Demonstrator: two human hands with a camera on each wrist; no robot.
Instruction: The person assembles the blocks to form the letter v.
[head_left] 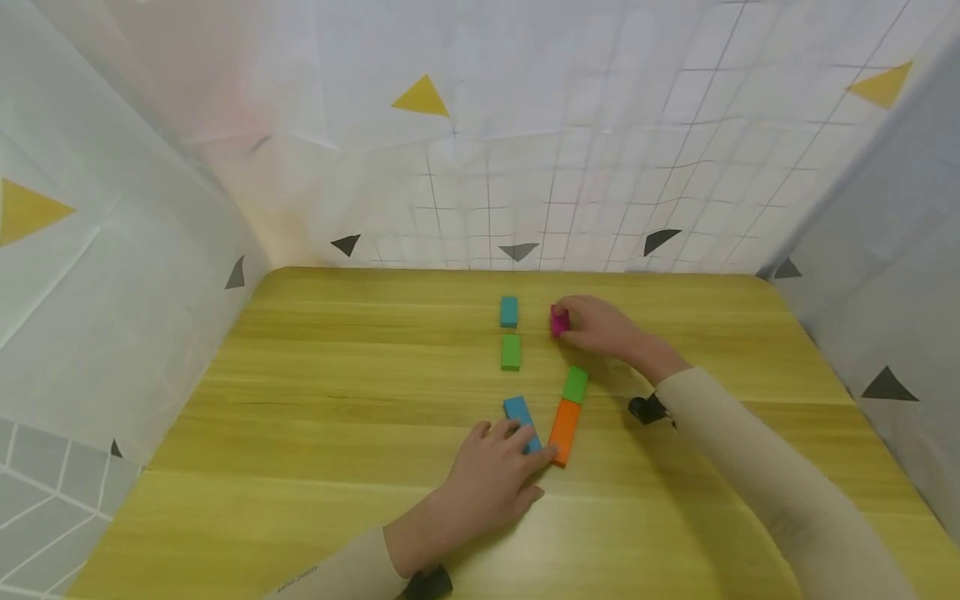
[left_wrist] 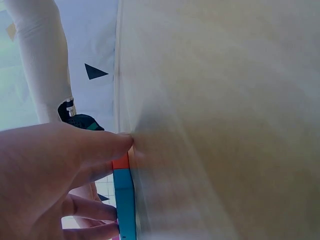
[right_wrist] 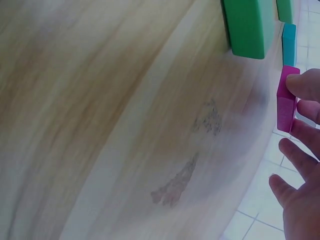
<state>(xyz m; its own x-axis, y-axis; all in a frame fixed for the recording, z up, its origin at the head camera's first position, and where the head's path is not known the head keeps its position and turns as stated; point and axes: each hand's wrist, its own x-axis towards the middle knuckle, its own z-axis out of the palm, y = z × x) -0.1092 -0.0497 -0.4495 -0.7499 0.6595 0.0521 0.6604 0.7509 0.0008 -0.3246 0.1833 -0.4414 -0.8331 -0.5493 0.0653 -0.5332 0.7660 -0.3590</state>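
Note:
My right hand (head_left: 603,327) pinches a magenta block (head_left: 558,323) between thumb and fingers toward the back of the table; the right wrist view shows the same magenta block (right_wrist: 286,107) from the side. Lower in the head view, my left hand (head_left: 491,475) lies with loosely extended fingers over a long blue block (head_left: 516,407). Its index fingertip is at the near end of an orange block (head_left: 565,429). A green block (head_left: 575,385) stands end to end with the orange one. The left wrist view shows fingertips along the side of the blue block (left_wrist: 125,202).
Left of the magenta block, a teal block (head_left: 509,312) and a second green block (head_left: 511,352) lie in a line. The wooden table (head_left: 337,367) ends at white sheets with triangles and grid lines behind and on both sides.

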